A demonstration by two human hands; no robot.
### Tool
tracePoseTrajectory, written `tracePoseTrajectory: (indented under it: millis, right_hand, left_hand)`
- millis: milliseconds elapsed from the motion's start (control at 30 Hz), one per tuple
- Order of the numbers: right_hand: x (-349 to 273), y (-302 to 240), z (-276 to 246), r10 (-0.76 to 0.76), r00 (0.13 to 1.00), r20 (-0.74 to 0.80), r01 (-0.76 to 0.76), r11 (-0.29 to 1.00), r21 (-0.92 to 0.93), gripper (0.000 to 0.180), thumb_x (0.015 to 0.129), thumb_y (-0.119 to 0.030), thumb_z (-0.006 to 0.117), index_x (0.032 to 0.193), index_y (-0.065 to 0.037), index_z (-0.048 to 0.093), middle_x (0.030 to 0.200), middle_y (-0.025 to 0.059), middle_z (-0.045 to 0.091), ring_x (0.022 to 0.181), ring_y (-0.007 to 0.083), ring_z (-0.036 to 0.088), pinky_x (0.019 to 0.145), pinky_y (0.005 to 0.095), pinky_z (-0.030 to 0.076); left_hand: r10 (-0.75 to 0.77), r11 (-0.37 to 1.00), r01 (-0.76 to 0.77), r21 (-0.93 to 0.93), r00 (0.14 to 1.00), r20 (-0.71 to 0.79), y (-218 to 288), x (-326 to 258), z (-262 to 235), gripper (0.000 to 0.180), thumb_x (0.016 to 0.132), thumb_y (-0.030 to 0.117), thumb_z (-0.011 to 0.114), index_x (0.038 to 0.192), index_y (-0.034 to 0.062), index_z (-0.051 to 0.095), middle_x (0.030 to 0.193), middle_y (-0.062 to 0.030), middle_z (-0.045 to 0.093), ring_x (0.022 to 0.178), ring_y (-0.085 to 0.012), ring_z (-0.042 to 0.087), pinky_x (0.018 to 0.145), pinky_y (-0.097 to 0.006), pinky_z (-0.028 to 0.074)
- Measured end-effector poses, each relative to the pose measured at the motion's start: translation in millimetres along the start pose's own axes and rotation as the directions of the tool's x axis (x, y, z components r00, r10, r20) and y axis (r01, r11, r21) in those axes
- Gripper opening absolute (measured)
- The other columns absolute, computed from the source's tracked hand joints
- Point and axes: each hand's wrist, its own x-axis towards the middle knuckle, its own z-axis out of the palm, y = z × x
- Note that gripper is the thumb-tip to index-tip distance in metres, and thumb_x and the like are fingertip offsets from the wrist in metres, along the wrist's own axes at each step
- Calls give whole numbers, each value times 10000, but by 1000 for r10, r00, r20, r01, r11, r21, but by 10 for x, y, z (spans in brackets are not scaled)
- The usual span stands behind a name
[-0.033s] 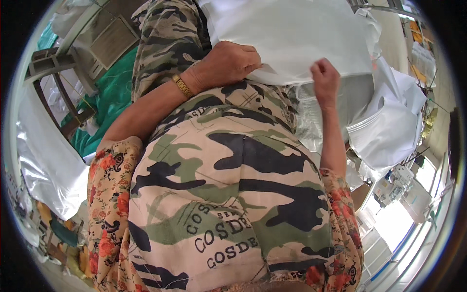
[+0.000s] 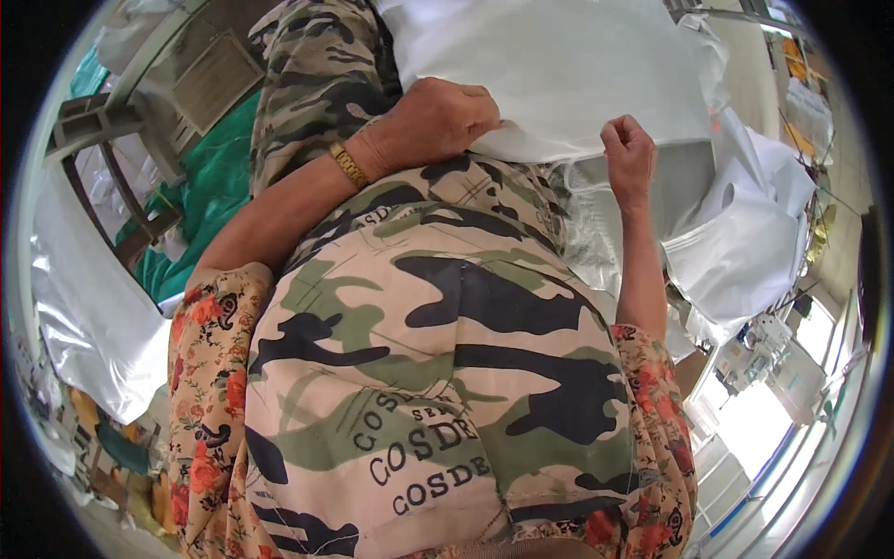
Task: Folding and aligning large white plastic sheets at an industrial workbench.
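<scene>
Across my lap and the space in front lies a smooth white plastic-like sheet point(image 2: 559, 74), its near edge running between my hands. My left hand point(image 2: 433, 116), with a gold watch point(image 2: 349, 165) on the wrist, is closed, its fingertips pinching that edge by my thigh. To the right, my right hand point(image 2: 629, 158) is closed in a fist at the sheet's near edge. Whatever its fingers hold is hidden. A camouflage apron point(image 2: 447, 373) covers my front.
More white sheets point(image 2: 740, 252) hang in folds at the right. Clear plastic point(image 2: 591, 233) lies below the sheet edge. On the left are a dark frame point(image 2: 116, 177), green fabric point(image 2: 205, 205) and a white wrapped bundle point(image 2: 102, 317).
My right hand has shifted slightly right and toward me. The small raised fold beside my left fingertips looks flatter. My left hand has stayed put.
</scene>
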Motion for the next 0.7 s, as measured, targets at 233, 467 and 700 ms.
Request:
tracePoseTrajectory:
  millis: [233, 467, 700]
  right_hand:
    - [-189, -456, 43, -254, 962, 102, 233, 956, 181, 414, 906, -361, 624, 1176, -48, 615, 1030, 146, 628, 865, 214, 606, 760, 352, 496]
    - [-211, -394, 11, -257, 922, 291, 226, 965, 137, 506, 809, -386, 725, 1181, -57, 630, 1102, 143, 614, 952, 250, 609, 865, 366, 478]
    - [-269, -544, 165, -406, 903, 139, 395, 913, 96, 216, 837, -208, 669, 1005, -72, 672, 931, 86, 643, 902, 265, 606, 791, 374, 478]
  left_hand:
    - [-73, 997, 73, 3, 997, 14, 57, 8, -85, 184, 872, 177, 641, 765, 31, 605, 749, -112, 602, 681, -325, 596, 594, -392, 472]
    - [-52, 998, 51, -39, 998, -29, 9, 4, -47, 153, 889, 149, 656, 830, 9, 641, 742, -131, 612, 590, -288, 584, 540, -354, 460]
    - [-33, 999, 32, -34, 999, -28, 20, 13, -59, 171, 884, 161, 666, 821, 6, 633, 718, -128, 595, 570, -281, 567, 530, -351, 447]
